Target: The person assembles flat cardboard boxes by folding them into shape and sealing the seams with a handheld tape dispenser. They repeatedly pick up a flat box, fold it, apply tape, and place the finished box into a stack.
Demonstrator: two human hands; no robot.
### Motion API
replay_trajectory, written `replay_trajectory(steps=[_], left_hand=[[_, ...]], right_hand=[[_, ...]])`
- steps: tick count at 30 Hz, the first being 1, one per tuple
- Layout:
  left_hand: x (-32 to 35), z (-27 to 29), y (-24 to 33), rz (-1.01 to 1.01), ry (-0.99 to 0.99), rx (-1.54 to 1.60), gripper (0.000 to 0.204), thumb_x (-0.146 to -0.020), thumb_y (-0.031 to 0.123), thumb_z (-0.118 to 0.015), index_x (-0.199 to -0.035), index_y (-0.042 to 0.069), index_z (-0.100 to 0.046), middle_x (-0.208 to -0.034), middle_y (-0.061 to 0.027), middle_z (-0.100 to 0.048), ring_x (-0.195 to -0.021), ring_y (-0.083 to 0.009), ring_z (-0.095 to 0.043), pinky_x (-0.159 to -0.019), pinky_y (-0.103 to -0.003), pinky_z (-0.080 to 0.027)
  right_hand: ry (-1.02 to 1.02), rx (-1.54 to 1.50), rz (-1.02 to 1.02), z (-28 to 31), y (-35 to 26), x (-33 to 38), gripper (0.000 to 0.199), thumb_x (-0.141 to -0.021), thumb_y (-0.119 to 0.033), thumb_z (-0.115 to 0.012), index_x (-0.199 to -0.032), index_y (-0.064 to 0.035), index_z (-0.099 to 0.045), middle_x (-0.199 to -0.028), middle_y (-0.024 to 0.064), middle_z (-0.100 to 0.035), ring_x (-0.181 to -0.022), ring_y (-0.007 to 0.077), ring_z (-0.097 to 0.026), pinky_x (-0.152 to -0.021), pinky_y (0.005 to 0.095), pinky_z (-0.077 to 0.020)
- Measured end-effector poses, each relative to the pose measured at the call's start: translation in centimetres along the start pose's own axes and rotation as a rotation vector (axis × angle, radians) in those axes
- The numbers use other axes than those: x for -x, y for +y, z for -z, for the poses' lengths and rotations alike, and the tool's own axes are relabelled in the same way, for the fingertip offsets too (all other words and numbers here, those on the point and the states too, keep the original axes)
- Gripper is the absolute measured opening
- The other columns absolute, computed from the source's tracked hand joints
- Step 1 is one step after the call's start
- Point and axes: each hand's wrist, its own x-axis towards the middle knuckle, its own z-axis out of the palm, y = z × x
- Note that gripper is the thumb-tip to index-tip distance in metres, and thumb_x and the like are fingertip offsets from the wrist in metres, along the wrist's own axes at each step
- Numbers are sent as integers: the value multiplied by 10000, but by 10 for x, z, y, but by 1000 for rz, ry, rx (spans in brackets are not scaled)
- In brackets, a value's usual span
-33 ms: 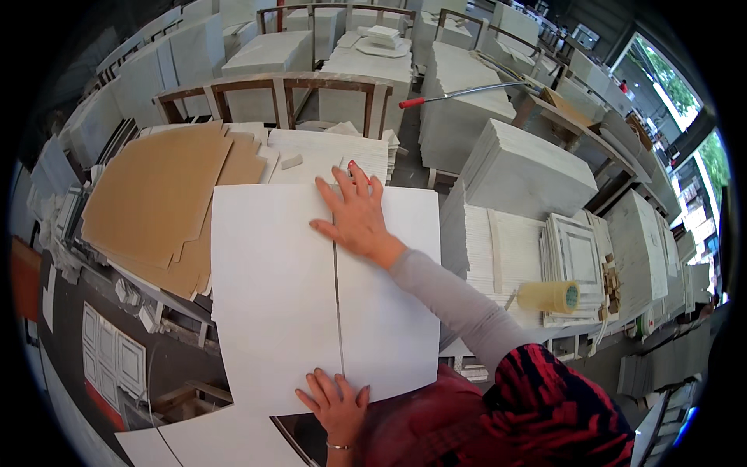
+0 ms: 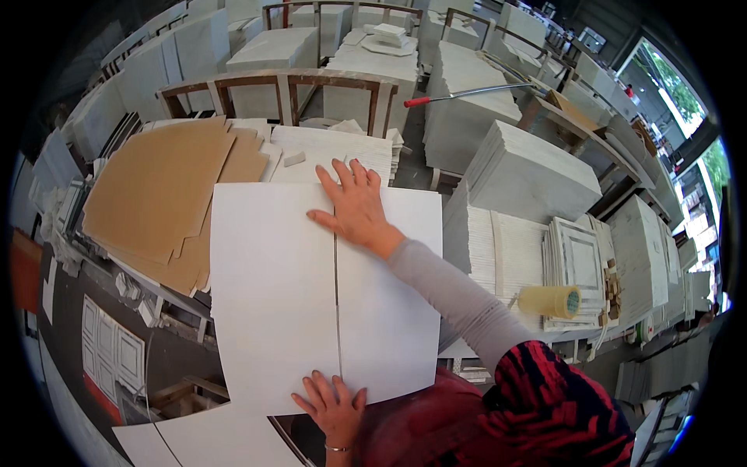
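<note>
Right hand (image 2: 358, 206) open, fingers spread, palm on far part of white board (image 2: 276, 300), fingertips past far edge. Left hand (image 2: 333, 409) open too, fingers spread on board's near edge. Board lies before person, dark line (image 2: 338, 311) running down between hands. Brown sheets (image 2: 152, 194) to left. Tape roll (image 2: 549, 301) to right, beside framed panels (image 2: 577, 268). Red-handled rod (image 2: 467, 93) farther off.

From here I make out a workshop: white slabs (image 2: 191, 53) stacked beyond the brown sheets (image 2: 148, 191); framed panels (image 2: 581, 253) and a tape roll (image 2: 546, 300) rightward of those.
</note>
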Motion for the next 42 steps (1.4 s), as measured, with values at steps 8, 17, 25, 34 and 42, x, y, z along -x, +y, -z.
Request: replay_trajectory(steps=[8, 17, 25, 34, 42], left_hand=[[11, 27, 26, 1330, 627, 1029, 639, -945, 361, -482, -1448, 79, -208, -1436, -144, -322, -1268, -261, -383, -1032, -419, -326], [-98, 79, -19, 1229, 678, 1058, 556, -976, 258, -425, -1445, 36, -226, -1423, -122, -348, -1238, -224, -396, -1041, -324, -313], [-105, 92, -88, 1102, 304, 965, 578, -915, 123, -415, -1443, 0, -214, -1450, -158, -312, -1272, -244, -366, -1058, -325, -276], [-178, 76, -105, 444, 219, 18, 594, -853, 127, -558, -1370, -42, -319, -1331, -274, -395, -1233, -400, -373, -1045, -448, -288], [-320, -14, -106, 353, -74, -66, 638, -855, 450, -558, -1303, 17, -421, -1260, -216, -458, -1226, -363, -387, -1058, -610, -164]], right_hand=[[-132, -22, -13, -41, -2, -33, 632, -853, -566, -510, -1229, -59, -525, -899, 128, -587, -823, 273, -531, -732, 385, -386], [-253, -185, -176, 16, 28, -68, 627, -824, -596, -530, -962, 15, -547, -886, 196, -619, -826, 346, -614, -703, 449, -464], [-441, -129, -312, 76, 67, 1, 575, -832, -560, -561, -901, 8, -506, -804, 184, -622, -740, 339, -636, -580, 445, -481], [-422, -164, -375, 49, 76, 40, 564, -827, -570, -560, -880, -10, -521, -837, 155, -616, -757, 327, -630, -607, 434, -486], [-472, -147, -408, 52, 67, 40, 564, -821, -575, -557, -910, -18, -535, -840, 159, -604, -756, 321, -626, -596, 446, -499]])
